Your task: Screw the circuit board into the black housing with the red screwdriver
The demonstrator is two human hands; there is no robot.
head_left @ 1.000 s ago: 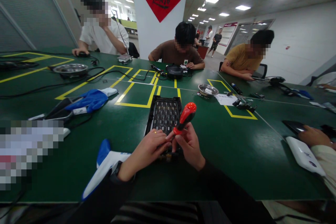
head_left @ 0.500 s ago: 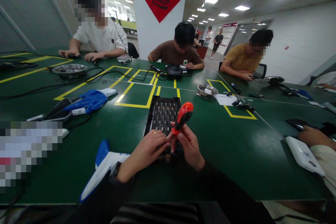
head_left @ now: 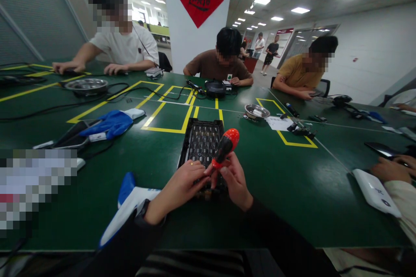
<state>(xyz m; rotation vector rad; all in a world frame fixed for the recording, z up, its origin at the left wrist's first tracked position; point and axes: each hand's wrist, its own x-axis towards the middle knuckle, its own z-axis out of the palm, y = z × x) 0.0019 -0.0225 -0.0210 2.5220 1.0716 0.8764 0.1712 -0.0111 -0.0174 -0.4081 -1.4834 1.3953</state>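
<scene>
A screwdriver (head_left: 225, 149) with a red and black handle is in my right hand (head_left: 236, 181), the thumb and fingers closed around its lower part. Its butt end points up and slightly to the right. My left hand (head_left: 183, 186) is closed, fingertips pinched together at the front end of the screwdriver. Whatever lies between those fingertips is hidden. Under both hands rests an open black case (head_left: 204, 138) with rows of small metal bits. Its near end is partly covered by my hands.
A white and blue glove (head_left: 130, 203) lies by my left forearm, and a blue glove (head_left: 112, 123) farther off. Metal bowls (head_left: 256, 111) stand across the green table (head_left: 286, 194). A white device (head_left: 376, 192) lies at right, near a co-worker's hand (head_left: 390, 168). Other people sit opposite.
The screwdriver's handle has tilted a little to the right and down, and my right fingers have shifted along it. My left hand stays nearly where it was.
</scene>
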